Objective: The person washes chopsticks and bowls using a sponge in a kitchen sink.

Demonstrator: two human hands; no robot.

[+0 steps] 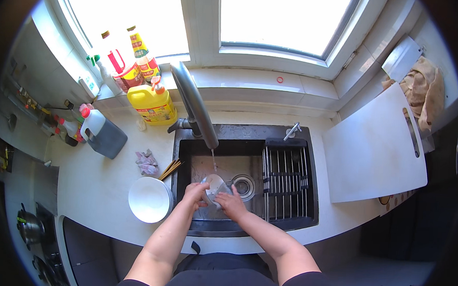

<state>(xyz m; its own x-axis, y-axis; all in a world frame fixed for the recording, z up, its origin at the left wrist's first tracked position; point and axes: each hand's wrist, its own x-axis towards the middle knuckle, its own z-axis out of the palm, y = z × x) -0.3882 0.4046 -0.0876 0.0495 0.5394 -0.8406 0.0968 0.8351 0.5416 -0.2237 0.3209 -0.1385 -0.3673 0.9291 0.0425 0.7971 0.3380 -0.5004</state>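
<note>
Over the black sink point(200, 226), my left hand point(195, 194) grips the rim of a white bowl point(214, 181), tilted under the tap. My right hand point(231, 203) presses a pale grey cloth point(224, 192) against the bowl's right side; the fingers partly hide it. A thin stream of water point(214, 162) runs from the dark grey tap point(191, 100) down toward the bowl. Left of the sink, a stack of white bowls point(149, 200) stands on the counter. Beside it lie several wooden chopsticks point(170, 169), their ends near the sink's edge.
A drying rack point(286, 184) spans the sink's right side, next to the drain point(243, 187). A crumpled purplish cloth point(146, 162), a jug of dark liquid point(104, 134) and a yellow jug point(151, 105) stand left. A white cutting board point(374, 144) leans at the right.
</note>
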